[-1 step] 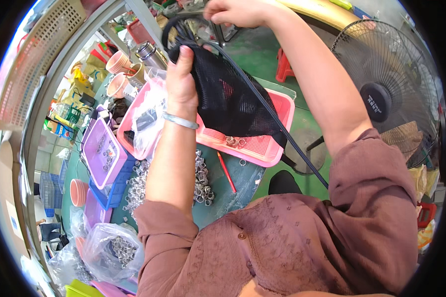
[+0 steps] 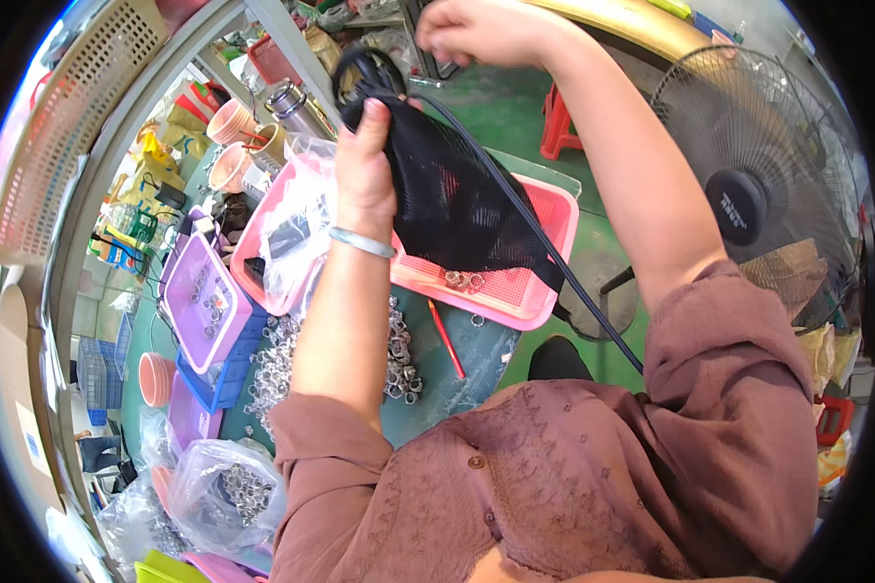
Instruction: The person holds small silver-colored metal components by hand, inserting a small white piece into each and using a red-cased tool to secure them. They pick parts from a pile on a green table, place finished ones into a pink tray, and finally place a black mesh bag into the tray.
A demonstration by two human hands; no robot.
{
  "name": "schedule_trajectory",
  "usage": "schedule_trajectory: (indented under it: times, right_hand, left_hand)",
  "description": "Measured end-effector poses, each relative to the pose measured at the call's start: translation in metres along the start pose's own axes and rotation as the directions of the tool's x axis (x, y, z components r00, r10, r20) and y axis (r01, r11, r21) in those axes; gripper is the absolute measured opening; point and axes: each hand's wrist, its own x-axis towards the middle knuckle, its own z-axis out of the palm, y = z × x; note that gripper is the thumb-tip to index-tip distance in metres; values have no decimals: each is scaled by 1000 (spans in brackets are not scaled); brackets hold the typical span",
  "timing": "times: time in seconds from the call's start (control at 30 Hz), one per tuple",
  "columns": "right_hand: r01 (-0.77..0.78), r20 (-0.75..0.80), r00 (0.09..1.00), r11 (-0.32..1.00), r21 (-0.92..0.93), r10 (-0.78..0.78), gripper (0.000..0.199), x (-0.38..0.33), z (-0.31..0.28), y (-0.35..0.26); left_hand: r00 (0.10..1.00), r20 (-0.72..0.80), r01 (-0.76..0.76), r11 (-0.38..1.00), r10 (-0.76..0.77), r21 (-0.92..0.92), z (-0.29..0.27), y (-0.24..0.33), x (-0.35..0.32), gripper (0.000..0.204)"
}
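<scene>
Gripping black mesh bag (image 2: 452,209) in left hand (image 2: 365,160) over pink tray (image 2: 544,267); right hand (image 2: 481,29) far, grip closed on cord (image 2: 515,209).

Mauve embroidered button shirt (image 2: 593,486), rolled sleeves, silver bangle (image 2: 362,242)

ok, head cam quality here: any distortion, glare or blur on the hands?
Head view: strong fisheye, black corners, shelf frame edges bowed. Even daylight, no hard glare. Left hand on the black mesh bag is sharp; right hand near the top rim looks stretched, slightly soft.
</scene>
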Motion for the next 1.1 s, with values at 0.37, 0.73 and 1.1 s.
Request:
schedule_trajectory:
  times: [0.37,0.73,1.1]
  right_hand:
    - [-133,98,990,905,405,102,37,-47,80,43]
    - [-184,50,982,983,6,184,22,-61,99,23]
    - [193,847,459,961,198,-267,16,-25,64,-42]
  left_hand:
    - [989,102,103,992,-109,67,21,2,16,22]
    - [982,18,178,950,-189,255,-41,-9,0,31]
    - [965,-22,259,929,-263,266,-35,-2,-1,25]
